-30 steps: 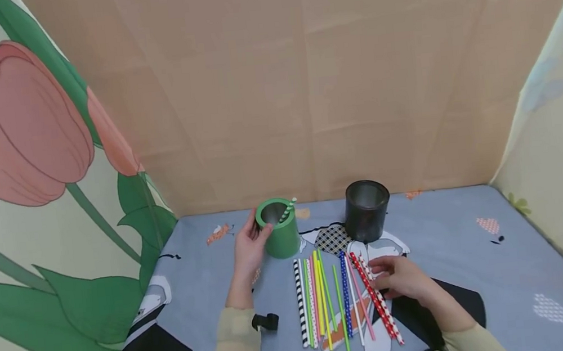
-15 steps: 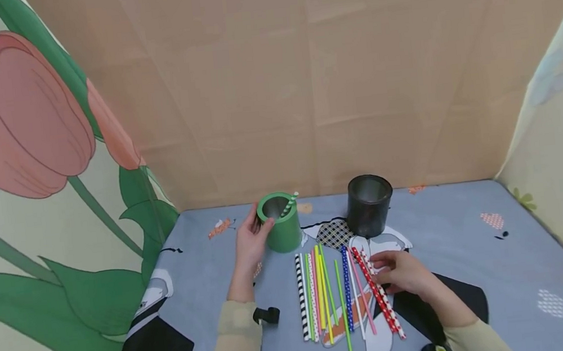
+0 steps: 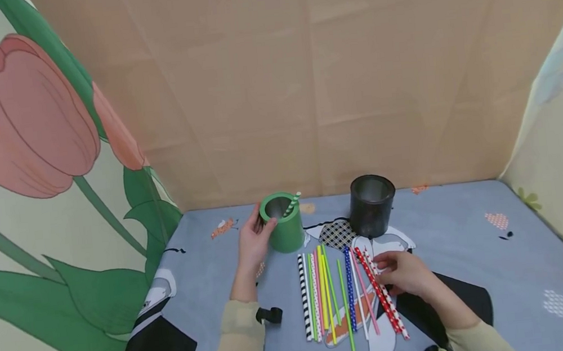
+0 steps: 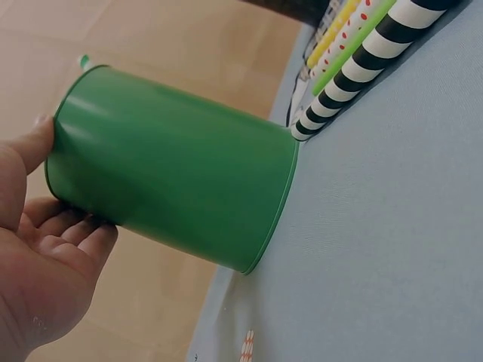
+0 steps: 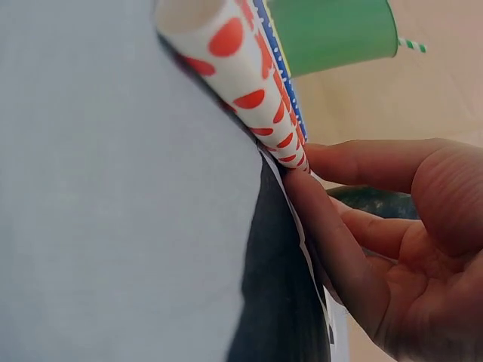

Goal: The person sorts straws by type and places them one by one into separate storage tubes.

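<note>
White straw with red spots (image 5: 260,94) lay pinched near its far end by the right hand (image 3: 408,272), thumb and finger closed on it, on the tablecloth (image 3: 450,238) beside a red straw (image 3: 387,308). The left hand (image 3: 254,247) gripped the upright green cup (image 3: 288,234) near its rim; a striped straw (image 3: 292,204) leaned inside. Neither hand had visibly shifted over the last second, so the pick-up seemed to be at its grasping stage.

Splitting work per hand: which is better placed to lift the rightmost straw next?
Right hand, I'd say: it touches that red-spotted white straw near its far end. The left hand is occupied gripping the green cup, off to the left.
</note>
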Available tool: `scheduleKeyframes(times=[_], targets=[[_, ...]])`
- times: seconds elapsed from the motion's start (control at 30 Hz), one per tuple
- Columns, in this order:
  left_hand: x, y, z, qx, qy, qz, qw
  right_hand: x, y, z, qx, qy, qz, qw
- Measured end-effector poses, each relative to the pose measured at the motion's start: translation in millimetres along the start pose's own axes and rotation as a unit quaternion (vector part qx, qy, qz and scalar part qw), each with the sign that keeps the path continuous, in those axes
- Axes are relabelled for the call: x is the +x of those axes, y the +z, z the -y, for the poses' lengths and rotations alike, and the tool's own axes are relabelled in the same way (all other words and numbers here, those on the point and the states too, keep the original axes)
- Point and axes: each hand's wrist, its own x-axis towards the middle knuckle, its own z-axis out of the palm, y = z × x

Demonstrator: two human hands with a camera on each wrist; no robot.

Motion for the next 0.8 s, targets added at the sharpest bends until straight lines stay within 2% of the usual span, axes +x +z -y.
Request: scheduleKeyframes(times=[0.5, 0.8], targets=[[-2.0, -1.1, 0.7, 0.009, 0.007, 0.007, 0.9999, -0.3, 3.1, 0.2, -0.029, 0.000, -0.019, 0.999], [0.1, 0.2, 1.2, 0.011, -0.001, -0.006, 0.9999, -3.0, 2.4, 3.4, -0.046, 0.004, -0.022, 0.999]])
